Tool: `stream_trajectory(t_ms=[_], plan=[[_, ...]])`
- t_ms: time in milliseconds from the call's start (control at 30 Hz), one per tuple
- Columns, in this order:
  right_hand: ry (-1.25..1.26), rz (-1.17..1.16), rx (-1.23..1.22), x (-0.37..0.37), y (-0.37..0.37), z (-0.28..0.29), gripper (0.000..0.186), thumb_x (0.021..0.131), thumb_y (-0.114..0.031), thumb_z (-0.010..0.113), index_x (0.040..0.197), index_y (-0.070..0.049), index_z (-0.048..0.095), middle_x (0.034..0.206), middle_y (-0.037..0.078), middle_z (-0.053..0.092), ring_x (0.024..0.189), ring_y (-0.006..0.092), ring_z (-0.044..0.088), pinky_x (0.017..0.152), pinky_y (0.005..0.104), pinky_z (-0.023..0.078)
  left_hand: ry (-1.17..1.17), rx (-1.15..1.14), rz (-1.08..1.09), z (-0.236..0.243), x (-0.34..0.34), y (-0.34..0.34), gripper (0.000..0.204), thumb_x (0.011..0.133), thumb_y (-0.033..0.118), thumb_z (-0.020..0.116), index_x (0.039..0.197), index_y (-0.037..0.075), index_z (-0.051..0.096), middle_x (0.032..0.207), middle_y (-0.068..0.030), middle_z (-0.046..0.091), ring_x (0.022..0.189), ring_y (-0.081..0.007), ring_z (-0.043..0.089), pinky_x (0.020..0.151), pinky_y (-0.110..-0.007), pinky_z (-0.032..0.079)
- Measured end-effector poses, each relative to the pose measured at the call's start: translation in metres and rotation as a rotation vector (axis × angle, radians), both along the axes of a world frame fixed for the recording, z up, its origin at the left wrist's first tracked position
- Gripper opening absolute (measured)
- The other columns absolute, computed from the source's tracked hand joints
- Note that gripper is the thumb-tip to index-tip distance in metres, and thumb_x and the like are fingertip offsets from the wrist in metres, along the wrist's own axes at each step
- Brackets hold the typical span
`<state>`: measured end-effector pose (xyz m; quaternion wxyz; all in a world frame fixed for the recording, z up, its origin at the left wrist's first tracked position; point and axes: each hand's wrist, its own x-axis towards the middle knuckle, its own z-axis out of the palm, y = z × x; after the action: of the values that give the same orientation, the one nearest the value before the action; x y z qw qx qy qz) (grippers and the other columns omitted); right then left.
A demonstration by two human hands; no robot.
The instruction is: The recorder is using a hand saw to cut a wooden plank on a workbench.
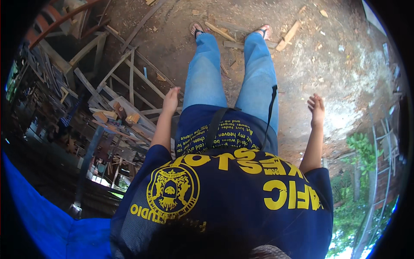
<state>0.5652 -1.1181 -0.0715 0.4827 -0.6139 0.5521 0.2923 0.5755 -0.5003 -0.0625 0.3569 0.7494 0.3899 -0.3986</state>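
Observation:
My left hand [171, 102] hangs beside my left thigh, its fingers loosely stretched and holding nothing that shows. Nearest to it are wooden slats and the edge of a lumber pile [129, 116]. Out on the other side, my right hand [317, 110] is held away from my body over the bare ground, fingers half bent and apart, nothing in them. I wear a dark blue shirt [233, 181] with yellow print and light blue jeans [206, 73]. Dark straps [271, 108] hang down at the front of my waist.
Wood offcuts [290, 36] and sticks lie around my sandalled feet on the dirt floor [327, 60]. A wooden frame [131, 75] stands left, with a reddish curved piece [56, 17] at the upper left. Blue sheeting [47, 224] covers the lower left; a leafy plant [364, 151] grows right.

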Motion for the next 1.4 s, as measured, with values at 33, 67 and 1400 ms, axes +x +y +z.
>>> stream_trajectory(t_ms=[33, 67, 1400], plan=[[-0.001, 0.060, 0.015, -0.002, 0.011, -0.004, 0.042, 0.097, -0.037, 0.047, 0.128, -0.008, 0.052, 0.117, 0.010, 0.060, 0.102, 0.0203, 0.060, 0.088, 0.0331, 0.047, 0.007, 0.014, 0.040, -0.007, -0.020, 0.022, 0.041, 0.096, 0.031, 0.043, 0.112, -0.001, 0.062, 0.113, -0.0140, 0.064, 0.108, -0.0227, 0.059, 0.094, -0.034, 0.042], [0.003, 0.103, 0.022, -0.003, 0.027, -0.005, 0.043, 0.096, -0.039, 0.047, 0.127, -0.009, 0.053, 0.116, 0.010, 0.061, 0.100, 0.0198, 0.060, 0.086, 0.0328, 0.047, 0.038, 0.055, -0.042, -0.006, -0.027, 0.031, 0.040, 0.095, 0.032, 0.044, 0.111, 0.000, 0.062, 0.113, -0.0154, 0.064, 0.108, -0.0242, 0.059, 0.094, -0.034, 0.043], [-0.019, 0.108, -0.152, -0.253, 0.252, -0.040, 0.040, 0.087, -0.028, 0.061, 0.117, -0.002, 0.059, 0.110, 0.019, 0.065, 0.104, 0.0289, 0.062, 0.088, 0.0368, 0.047, -0.300, -0.105, -0.639, -0.129, -0.026, 0.040, 0.023, 0.087, 0.024, 0.058, 0.101, 0.006, 0.065, 0.095, -0.0129, 0.067, 0.091, -0.0258, 0.064, 0.080, -0.034, 0.048]])
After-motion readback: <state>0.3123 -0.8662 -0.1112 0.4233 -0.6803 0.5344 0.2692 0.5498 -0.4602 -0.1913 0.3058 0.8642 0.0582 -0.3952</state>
